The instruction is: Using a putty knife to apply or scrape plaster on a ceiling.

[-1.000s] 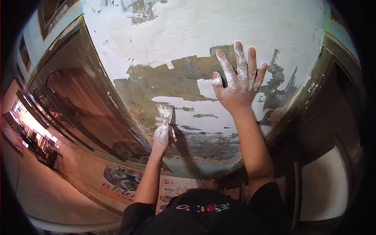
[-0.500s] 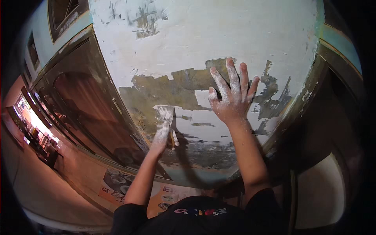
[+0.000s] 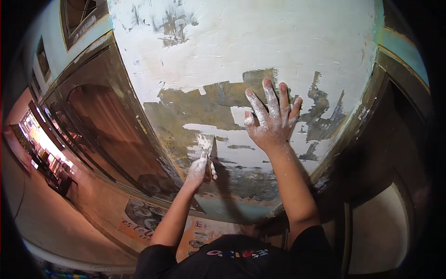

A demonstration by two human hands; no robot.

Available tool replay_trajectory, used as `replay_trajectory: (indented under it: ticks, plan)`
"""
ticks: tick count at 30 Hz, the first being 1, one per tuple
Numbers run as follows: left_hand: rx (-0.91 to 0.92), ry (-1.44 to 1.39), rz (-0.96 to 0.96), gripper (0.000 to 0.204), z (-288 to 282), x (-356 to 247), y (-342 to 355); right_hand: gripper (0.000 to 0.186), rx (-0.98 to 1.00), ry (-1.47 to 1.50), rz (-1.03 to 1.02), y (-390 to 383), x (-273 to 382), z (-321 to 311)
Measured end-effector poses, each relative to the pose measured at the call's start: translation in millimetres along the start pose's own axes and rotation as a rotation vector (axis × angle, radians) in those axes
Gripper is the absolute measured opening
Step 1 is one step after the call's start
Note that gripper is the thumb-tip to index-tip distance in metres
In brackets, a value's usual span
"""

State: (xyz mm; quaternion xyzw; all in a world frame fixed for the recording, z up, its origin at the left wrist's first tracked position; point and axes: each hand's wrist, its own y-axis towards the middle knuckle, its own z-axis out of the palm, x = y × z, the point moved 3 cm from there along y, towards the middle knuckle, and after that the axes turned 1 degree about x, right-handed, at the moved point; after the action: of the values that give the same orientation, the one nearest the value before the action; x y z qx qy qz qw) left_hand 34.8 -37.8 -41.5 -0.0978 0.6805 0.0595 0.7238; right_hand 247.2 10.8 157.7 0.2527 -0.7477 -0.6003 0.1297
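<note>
My left hand (image 3: 200,169), dusted white, grips the handle of a putty knife (image 3: 206,144) whose blade lies flat against the wall (image 3: 260,51). That wall is covered with white putty above, with bare brown and greenish patches around the middle. My right hand (image 3: 272,121), also white with putty, presses flat on the wall with fingers spread, just right of the blade and slightly higher. A fresh white streak of putty runs between the blade and my right hand.
A dark wooden door (image 3: 111,125) with an arched panel stands left of the wall. Another dark frame (image 3: 390,153) borders the wall on the right. Papers with pictures (image 3: 148,218) lie on the floor below. A bright opening (image 3: 39,144) shows at far left.
The view has shifted so both hands sit lower in the picture. The putty knife stays on the wall near the same patch; my right hand stays pressed flat.
</note>
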Motion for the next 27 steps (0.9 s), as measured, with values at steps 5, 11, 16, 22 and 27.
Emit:
replay_trajectory:
  ticks: [5,11,16,22,27]
  plan:
    - [0.023,-0.029,-0.016,0.057,16,-68,-7,0.041,0.049,-0.001,0.031,-2,-5,-4]
    - [0.021,0.068,-0.031,0.058,20,-17,-13,0.042,0.041,0.013,0.002,-4,-1,-2]
    - [0.040,0.028,0.067,0.050,10,-50,-2,0.044,0.063,0.044,0.014,-5,-4,-3]
    - [0.082,-0.014,0.017,0.049,12,-20,-8,0.043,0.058,0.064,0.016,-7,-1,-2]
    - [0.074,0.073,0.089,0.051,11,-44,-3,0.042,0.032,0.067,0.027,-11,-2,2]
